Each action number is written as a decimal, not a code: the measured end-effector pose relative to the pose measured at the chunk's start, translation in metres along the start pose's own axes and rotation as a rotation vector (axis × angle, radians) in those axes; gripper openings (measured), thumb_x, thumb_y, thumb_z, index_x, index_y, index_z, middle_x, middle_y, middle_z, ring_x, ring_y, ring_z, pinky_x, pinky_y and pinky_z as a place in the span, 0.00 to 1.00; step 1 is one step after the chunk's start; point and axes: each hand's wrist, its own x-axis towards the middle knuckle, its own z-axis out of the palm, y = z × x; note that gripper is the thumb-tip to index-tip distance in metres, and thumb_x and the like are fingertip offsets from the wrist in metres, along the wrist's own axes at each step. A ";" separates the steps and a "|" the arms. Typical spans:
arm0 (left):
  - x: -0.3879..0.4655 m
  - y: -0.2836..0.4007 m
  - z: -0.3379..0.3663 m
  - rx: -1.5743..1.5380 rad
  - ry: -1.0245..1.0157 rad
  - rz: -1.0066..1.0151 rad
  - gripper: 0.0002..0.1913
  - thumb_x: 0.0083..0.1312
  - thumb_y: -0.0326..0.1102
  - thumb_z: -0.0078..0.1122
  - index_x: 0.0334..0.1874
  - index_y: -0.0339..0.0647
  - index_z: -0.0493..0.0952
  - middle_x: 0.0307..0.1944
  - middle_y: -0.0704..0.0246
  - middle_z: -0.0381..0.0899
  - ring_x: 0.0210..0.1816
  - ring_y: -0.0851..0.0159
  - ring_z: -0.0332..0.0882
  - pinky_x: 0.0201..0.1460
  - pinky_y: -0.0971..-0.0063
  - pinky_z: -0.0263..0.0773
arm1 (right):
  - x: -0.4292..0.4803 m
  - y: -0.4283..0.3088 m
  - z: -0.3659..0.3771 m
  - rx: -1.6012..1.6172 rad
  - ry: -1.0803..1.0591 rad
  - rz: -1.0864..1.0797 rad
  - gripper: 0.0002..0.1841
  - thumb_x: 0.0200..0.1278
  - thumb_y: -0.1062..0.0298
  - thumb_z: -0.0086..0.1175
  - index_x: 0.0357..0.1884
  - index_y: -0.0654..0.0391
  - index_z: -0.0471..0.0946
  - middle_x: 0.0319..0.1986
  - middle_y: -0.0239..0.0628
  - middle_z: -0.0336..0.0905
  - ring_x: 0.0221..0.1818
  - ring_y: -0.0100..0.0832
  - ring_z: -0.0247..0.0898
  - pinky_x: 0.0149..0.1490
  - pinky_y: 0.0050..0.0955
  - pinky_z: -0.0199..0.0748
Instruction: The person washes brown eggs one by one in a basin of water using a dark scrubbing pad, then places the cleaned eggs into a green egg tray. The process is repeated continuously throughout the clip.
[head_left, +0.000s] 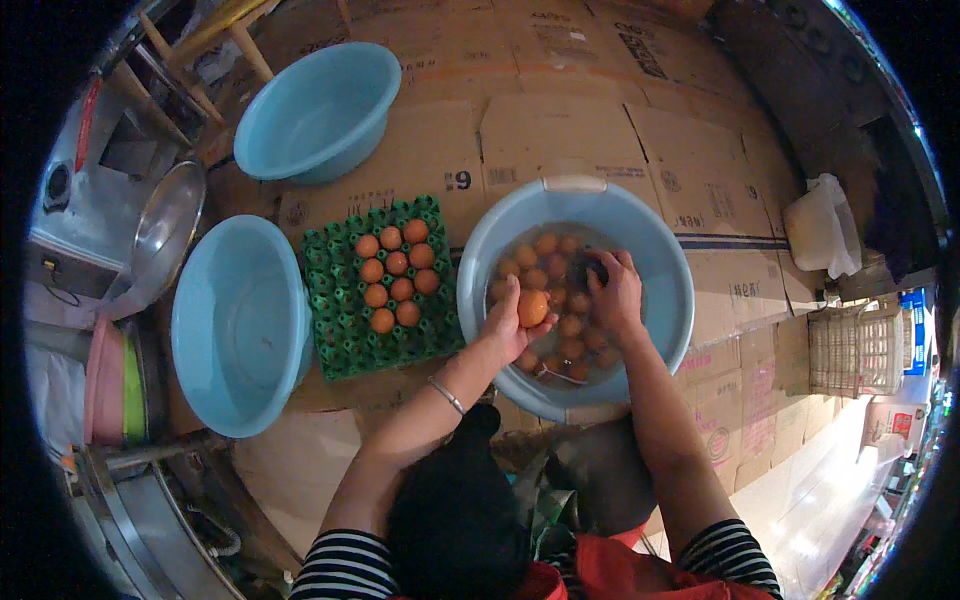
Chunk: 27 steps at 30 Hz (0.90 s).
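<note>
A brown egg (533, 308) rests in the fingers of my left hand (512, 319), just above the water in a large light-blue plastic tub (654, 225). Many more brown eggs (570, 325) lie under the cloudy water. My right hand (616, 292), over the tub's right half, grips a dark pad (590, 268), perhaps a scrubber; the fingers partly cover it. A thin white strip (559, 373) shows near the tub's front. Left of the tub, a green egg tray (337, 330) carries several brown eggs (396, 263) in its right half.
Two light-blue basins stand left, one beside the tray (236, 322) and one behind it (319, 112). Flattened cardboard (555, 135) covers the floor. A metal bowl (169, 217) and pink basin (105, 382) are far left. A lined white bin (821, 229) and woven basket (855, 352) stand right.
</note>
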 end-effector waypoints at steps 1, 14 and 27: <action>0.002 0.000 0.000 -0.036 0.000 -0.027 0.29 0.64 0.64 0.48 0.48 0.42 0.70 0.35 0.66 0.77 0.31 0.63 0.78 0.24 0.76 0.73 | 0.001 0.007 0.003 -0.132 -0.106 0.050 0.15 0.49 0.71 0.59 0.43 0.51 0.80 0.39 0.42 0.75 0.40 0.46 0.74 0.47 0.42 0.74; 0.004 -0.016 0.001 0.558 0.104 0.227 0.30 0.67 0.65 0.39 0.48 0.42 0.72 0.34 0.67 0.76 0.28 0.70 0.75 0.22 0.75 0.71 | -0.019 -0.061 -0.047 0.011 -0.125 -0.137 0.17 0.47 0.73 0.59 0.43 0.50 0.81 0.40 0.42 0.76 0.39 0.44 0.75 0.45 0.37 0.76; -0.032 0.017 0.055 1.452 -0.537 0.855 0.24 0.57 0.32 0.66 0.54 0.41 0.65 0.43 0.61 0.76 0.42 0.59 0.78 0.41 0.67 0.74 | 0.003 0.023 -0.064 0.270 0.174 0.048 0.15 0.53 0.72 0.57 0.46 0.55 0.80 0.39 0.43 0.78 0.43 0.39 0.76 0.50 0.35 0.73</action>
